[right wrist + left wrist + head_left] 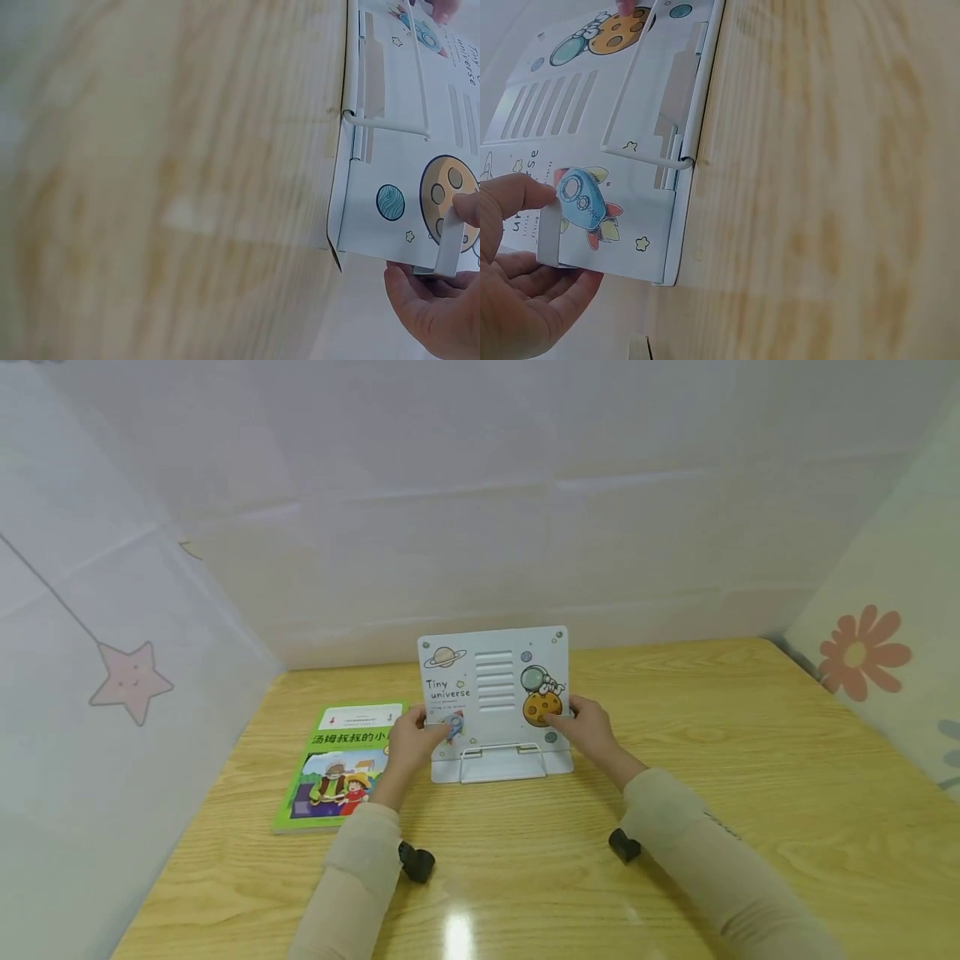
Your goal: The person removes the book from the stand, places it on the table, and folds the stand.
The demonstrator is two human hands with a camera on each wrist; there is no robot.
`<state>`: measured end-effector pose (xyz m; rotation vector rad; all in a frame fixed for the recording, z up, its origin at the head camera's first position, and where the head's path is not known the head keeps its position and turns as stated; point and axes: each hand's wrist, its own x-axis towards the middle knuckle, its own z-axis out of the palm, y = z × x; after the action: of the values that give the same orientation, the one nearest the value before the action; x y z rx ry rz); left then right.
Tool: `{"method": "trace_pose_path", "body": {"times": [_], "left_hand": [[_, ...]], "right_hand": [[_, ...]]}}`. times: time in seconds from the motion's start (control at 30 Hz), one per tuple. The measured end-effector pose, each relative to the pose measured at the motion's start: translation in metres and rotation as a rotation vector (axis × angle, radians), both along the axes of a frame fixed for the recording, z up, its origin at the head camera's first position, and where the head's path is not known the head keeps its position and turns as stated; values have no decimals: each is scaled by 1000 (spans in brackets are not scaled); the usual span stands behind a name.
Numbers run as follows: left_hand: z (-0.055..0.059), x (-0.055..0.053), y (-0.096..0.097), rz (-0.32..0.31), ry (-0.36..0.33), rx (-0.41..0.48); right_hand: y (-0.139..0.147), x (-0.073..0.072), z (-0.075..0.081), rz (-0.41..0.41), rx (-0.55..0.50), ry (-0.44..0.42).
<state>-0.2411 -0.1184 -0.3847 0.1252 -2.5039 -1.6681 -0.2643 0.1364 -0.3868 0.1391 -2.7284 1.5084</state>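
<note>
A white book stand (pixel 487 728) printed with "Tiny universe", a rocket and an astronaut stands upright near the middle of the table, its face toward me. My left hand (pixel 411 742) grips its left edge, thumb in front on a small white page clip (pixel 548 238) beside the rocket, fingers behind the panel. At the opposite edge my right hand (pixel 594 733) holds it the same way, its thumb at the other page clip (pixel 450 247) over the orange planet. A white wire bracket (pixel 504 778) juts out at the foot of the stand.
To the left of the stand lies a green picture book (pixel 303 793), partly covered by my left forearm. The wooden table (pixel 525 877) meets a pale cloth backdrop (pixel 487 543) at its back edge. Each wrist wears a small black camera.
</note>
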Motion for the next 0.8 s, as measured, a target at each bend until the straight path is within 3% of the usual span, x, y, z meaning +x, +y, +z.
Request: {"method": "trace_pose_path", "body": {"times": [0.37, 0.8], "left_hand": [[2, 2, -1, 3, 28, -96], [5, 2, -7, -33, -13, -145]], "right_hand": [[2, 0, 0, 5, 31, 3], [6, -2, 0, 13, 105, 27]]}}
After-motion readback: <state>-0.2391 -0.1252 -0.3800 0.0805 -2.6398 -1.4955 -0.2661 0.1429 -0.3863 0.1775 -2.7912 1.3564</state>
